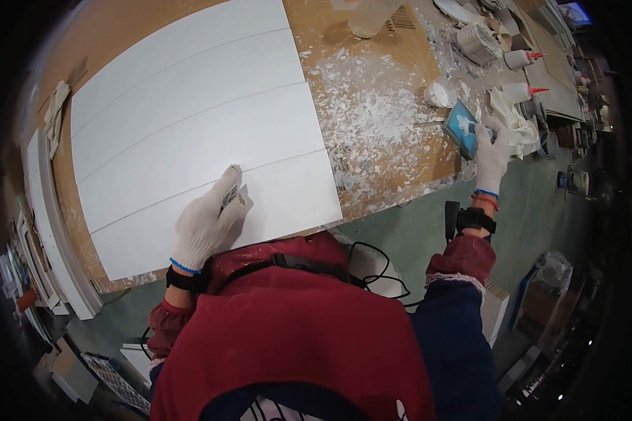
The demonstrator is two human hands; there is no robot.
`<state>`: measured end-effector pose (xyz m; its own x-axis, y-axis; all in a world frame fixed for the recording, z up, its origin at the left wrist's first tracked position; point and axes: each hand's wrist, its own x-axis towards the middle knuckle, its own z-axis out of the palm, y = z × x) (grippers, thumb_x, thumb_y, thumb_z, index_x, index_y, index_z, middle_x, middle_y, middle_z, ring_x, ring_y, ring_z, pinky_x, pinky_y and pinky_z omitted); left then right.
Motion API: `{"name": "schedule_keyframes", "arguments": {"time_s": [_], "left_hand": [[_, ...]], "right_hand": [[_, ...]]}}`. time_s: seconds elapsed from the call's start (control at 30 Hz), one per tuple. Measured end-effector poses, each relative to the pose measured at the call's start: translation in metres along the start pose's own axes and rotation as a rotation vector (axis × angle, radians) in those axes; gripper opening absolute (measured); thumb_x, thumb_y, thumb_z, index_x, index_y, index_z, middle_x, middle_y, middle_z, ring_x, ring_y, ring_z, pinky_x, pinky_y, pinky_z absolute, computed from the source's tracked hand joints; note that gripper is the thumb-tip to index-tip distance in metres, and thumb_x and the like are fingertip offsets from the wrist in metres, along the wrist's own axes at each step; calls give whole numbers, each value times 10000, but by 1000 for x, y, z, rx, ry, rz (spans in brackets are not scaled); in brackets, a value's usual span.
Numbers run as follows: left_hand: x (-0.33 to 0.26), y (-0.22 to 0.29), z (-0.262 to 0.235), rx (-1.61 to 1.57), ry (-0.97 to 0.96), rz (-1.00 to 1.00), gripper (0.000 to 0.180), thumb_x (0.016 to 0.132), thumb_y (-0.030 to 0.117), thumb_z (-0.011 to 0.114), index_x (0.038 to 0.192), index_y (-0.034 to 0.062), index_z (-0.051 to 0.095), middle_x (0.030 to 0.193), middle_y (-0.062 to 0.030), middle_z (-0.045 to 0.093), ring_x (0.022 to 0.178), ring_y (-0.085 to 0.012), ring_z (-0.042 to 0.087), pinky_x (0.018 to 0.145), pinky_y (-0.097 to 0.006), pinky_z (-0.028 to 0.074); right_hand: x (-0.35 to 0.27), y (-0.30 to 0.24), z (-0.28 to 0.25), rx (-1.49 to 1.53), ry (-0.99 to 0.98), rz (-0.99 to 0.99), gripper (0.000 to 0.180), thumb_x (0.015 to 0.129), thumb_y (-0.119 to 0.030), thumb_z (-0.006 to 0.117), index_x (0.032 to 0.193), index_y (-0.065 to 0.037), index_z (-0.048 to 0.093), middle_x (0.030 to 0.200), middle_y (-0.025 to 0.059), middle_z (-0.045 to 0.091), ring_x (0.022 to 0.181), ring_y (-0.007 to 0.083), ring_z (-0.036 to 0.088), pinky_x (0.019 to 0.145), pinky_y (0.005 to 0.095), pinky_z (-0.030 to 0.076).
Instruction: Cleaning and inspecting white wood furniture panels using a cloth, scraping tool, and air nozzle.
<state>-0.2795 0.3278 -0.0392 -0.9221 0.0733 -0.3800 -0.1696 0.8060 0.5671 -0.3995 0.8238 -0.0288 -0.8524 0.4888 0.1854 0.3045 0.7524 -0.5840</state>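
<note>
My left hand (207, 214), in a white knit glove, rests on the near part of a white panel (196, 119) scored by several thin lines. Its index finger stretches forward along one line while the other fingers curl; a dark grey patch shows between them, too small to make out. Off to the right, my right hand (491, 151), gloved alike, reaches over a blue square plate (461, 128) smeared with white paste. The fingers close on a small dark-blue tool (473, 129), mostly hidden by the glove. A small white tub (440, 92) stands just beyond the plate.
Dried white spatters cover the cardboard tabletop (379, 105). At the far right stand white bottles with red nozzles (518, 59), a ribbed white container (479, 43) and a crumpled cloth (518, 130). A clear cup (365, 21) is at the back. White strips (60, 224) lean along the left edge.
</note>
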Motion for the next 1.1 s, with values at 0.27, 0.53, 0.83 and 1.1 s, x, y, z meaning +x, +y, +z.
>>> {"name": "schedule_keyframes", "arguments": {"time_s": [0.27, 0.53, 0.83, 1.1], "left_hand": [[-3, 13, -5, 201, -58, 92, 689, 876, 348, 584, 1473, 121, 324, 935, -187, 689, 814, -379, 673, 727, -443, 525], [4, 8, -4, 281, -151, 126, 786, 852, 383, 607, 1492, 99, 248, 869, -196, 693, 783, -383, 681, 682, -450, 537], [2, 12, -8, 317, -182, 117, 766, 879, 405, 599, 1491, 92, 260, 829, -172, 689, 762, -331, 690, 650, -433, 545], [4, 12, -13, 327, -234, 102, 713, 923, 397, 541, 1488, 70, 251, 801, -162, 688, 744, -329, 687, 641, -437, 541]], "right_hand": [[-181, -68, -4, 411, -568, 16, 306, 829, -106, 703, 1111, -3, 646, 1054, 79, 667, 914, 141, 619, 835, 272, 498], [-268, -71, 21, 356, -423, -135, 322, 813, -54, 723, 1124, -30, 646, 1007, 105, 666, 849, 174, 641, 766, 290, 519], [-279, -78, 46, 331, -185, -293, 322, 816, -86, 737, 1123, -53, 645, 1007, 120, 657, 844, 218, 650, 755, 310, 528], [-261, -100, 31, 137, -278, -144, 310, 818, -155, 713, 1109, -73, 646, 1031, 145, 651, 939, 297, 645, 832, 354, 508]]}}
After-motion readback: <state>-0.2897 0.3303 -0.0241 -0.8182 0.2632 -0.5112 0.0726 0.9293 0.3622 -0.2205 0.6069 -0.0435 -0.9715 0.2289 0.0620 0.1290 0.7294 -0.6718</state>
